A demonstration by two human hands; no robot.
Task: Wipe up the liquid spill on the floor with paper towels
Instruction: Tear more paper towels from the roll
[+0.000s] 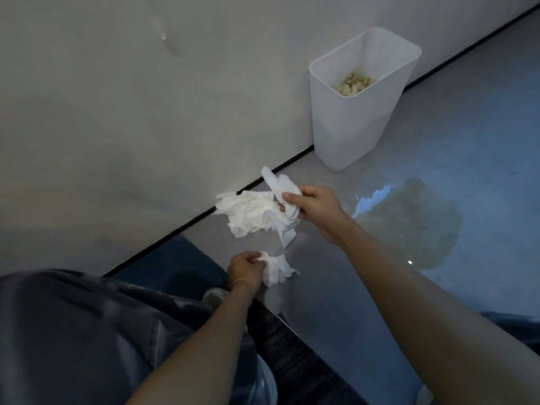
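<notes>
Grey glossy floor (336,302) running along a plain pale wall (131,112), dim light, so that's the setting. Nearest the camera are dark jeans (87,331) and a pale shoe (215,296), the person looks crouched.

Just past the knee, the left hand (245,268) has its fingers closed on a small crumpled wad (277,268) of paper towel, which hangs off to the side of the hand. There's a thin bracelet (244,281) on that wrist. A bit further out, the right hand (314,207) pinches a bigger bunch of paper towels (254,211) between thumb and fingers, with one strip sticking up and the rest trailing toward the wall. Can't tell if that bunch touches the floor or hangs just above it.

My guess is this stuff weighs nothing, is super floppy, and tears easily once wet, so better to grab it as a balled-up clump in the palm than by an edge.

The spill (415,226) sits to the right of the right hand, a yellowish puddle with a bright glare patch, not yet touched by any towel as far as I can see. That floor looks slick, so liquid will probably smear around before it soaks in.

Farthest back, a white bin (353,127) stands against the wall with some beige scraps at the bottom.
</notes>
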